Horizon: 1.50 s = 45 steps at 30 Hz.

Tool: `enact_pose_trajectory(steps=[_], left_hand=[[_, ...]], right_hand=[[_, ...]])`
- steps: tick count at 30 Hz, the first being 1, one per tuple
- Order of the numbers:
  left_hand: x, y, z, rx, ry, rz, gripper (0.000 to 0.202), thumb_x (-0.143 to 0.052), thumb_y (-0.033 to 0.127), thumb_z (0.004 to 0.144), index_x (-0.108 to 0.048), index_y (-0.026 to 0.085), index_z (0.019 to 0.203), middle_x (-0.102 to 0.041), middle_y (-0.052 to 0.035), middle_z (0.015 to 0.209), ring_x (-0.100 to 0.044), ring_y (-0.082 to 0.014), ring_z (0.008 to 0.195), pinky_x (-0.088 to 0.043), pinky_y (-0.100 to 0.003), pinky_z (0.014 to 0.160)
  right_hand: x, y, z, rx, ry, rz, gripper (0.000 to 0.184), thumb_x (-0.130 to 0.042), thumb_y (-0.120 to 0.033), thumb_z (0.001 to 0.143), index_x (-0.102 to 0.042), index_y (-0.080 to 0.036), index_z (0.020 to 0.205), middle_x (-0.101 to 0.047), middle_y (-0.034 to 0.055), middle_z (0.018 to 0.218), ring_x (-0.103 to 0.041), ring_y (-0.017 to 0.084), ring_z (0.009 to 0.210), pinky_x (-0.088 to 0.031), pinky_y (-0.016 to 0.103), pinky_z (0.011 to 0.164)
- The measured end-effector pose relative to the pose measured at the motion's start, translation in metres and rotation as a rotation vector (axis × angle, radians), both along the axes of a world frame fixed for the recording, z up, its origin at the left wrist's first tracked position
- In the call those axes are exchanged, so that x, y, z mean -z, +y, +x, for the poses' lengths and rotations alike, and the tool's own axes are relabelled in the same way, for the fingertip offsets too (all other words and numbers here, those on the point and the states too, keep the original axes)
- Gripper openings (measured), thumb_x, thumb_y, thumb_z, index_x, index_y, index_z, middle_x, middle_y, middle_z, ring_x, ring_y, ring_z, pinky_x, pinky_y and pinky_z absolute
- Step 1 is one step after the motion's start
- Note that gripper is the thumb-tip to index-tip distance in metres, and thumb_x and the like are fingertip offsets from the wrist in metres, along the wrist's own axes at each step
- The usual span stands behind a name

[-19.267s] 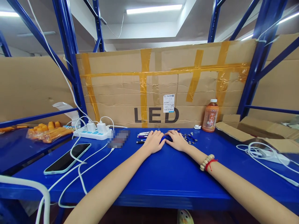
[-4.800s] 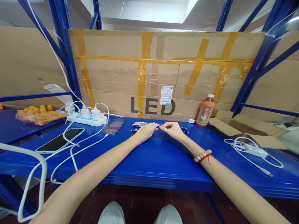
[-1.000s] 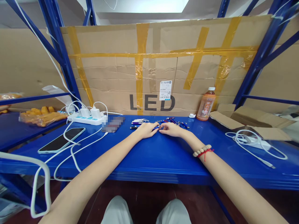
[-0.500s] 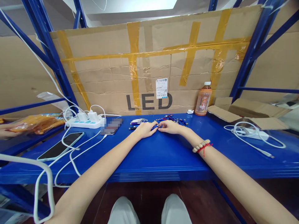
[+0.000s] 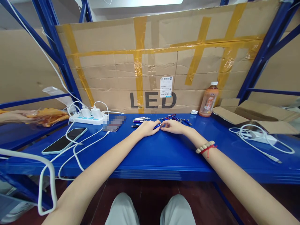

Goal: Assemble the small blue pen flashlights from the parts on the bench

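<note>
Over the blue tabletop, my left hand is closed around a blue pen with its tip end pointing right. My right hand, bracelets on its wrist, pinches at the pen's right end, fingertips close to those of the left. What exactly the right fingertips grip is too small to make out. Just behind the right hand lies a loose pile of blue and red pens. Several more pens, some silver and dark, rest side by side beyond my left hand.
To the left are a phone, a second dark phone, a white power strip and trailing cables. Another person's hand holds an orange packet. A bottle, an open carton and a coiled charger cable stand right.
The view has shifted slightly, so the scene sits further right. Both my hands stay together at the pen. At the far left, the other person's hand and the orange packet have moved.
</note>
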<state>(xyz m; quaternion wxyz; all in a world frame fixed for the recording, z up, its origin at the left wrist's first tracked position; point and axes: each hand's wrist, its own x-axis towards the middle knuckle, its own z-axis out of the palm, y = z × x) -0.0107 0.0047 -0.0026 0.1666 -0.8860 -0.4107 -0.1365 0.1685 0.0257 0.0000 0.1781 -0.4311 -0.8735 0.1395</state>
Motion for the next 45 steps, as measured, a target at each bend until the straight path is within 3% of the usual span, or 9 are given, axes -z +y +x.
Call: enact_pose_trajectory(steps=[18, 29, 33, 37, 40, 45], left_hand=[[0.0, -0.0018, -0.0002, 0.011, -0.014, 0.003, 0.028, -0.035, 0.034, 0.084, -0.048, 0.022, 0.106, -0.065, -0.0042, 0.08, -0.061, -0.0201, 0.073, -0.044, -0.025, 0.06], [0.0004, -0.0017, 0.0002, -0.021, -0.054, -0.032, 0.027, -0.03, 0.032, 0.087, -0.047, 0.021, 0.105, -0.064, -0.0056, 0.083, -0.061, -0.0202, 0.076, -0.045, -0.028, 0.066], [0.0003, -0.0011, -0.0011, -0.061, -0.13, -0.053, 0.028, -0.027, 0.033, 0.089, -0.043, 0.021, 0.11, -0.064, -0.0056, 0.089, -0.061, -0.0198, 0.081, -0.045, -0.029, 0.069], [0.0006, 0.0002, -0.0031, -0.049, -0.175, -0.092, 0.029, -0.025, 0.033, 0.09, -0.041, 0.023, 0.112, -0.062, -0.0052, 0.097, -0.06, -0.0199, 0.087, -0.045, -0.03, 0.071], [0.001, 0.0008, -0.0051, -0.014, -0.196, -0.114, 0.029, -0.025, 0.032, 0.09, -0.039, 0.024, 0.114, -0.061, -0.0046, 0.1, -0.058, -0.0192, 0.091, -0.045, -0.029, 0.073], [-0.0004, 0.0008, -0.0078, 0.069, -0.258, -0.148, 0.028, -0.024, 0.03, 0.09, -0.039, 0.025, 0.113, -0.059, -0.0034, 0.104, -0.057, -0.0169, 0.092, -0.044, -0.027, 0.073]], right_hand=[[-0.0006, -0.0012, -0.0006, 0.003, -0.001, -0.008, 0.024, -0.052, -0.034, 0.074, -0.06, -0.017, 0.088, -0.061, 0.0013, 0.068, -0.052, 0.011, 0.057, -0.038, 0.022, 0.053], [0.0018, -0.0007, -0.0003, -0.026, 0.02, 0.083, 0.02, -0.05, -0.032, 0.075, -0.061, -0.018, 0.086, -0.062, 0.0011, 0.071, -0.054, 0.012, 0.061, -0.039, 0.022, 0.056], [-0.0008, -0.0022, 0.0018, -0.01, 0.12, 0.162, 0.024, -0.053, -0.033, 0.073, -0.059, -0.021, 0.092, -0.064, 0.0001, 0.076, -0.056, 0.01, 0.058, -0.041, 0.021, 0.055], [-0.0053, -0.0064, 0.0012, -0.004, 0.328, 0.061, 0.034, -0.052, -0.035, 0.073, -0.054, -0.021, 0.104, -0.064, 0.0021, 0.084, -0.056, 0.009, 0.048, -0.042, 0.019, 0.04], [-0.007, -0.0089, -0.0015, -0.028, 0.401, -0.028, 0.033, -0.055, -0.035, 0.07, -0.059, -0.016, 0.096, -0.065, 0.006, 0.084, -0.06, 0.012, 0.052, -0.041, 0.018, 0.034], [-0.0071, -0.0084, -0.0041, -0.007, 0.498, -0.028, 0.035, -0.06, -0.038, 0.064, -0.065, -0.013, 0.089, -0.065, 0.0079, 0.076, -0.059, 0.013, 0.052, -0.043, 0.018, 0.034]])
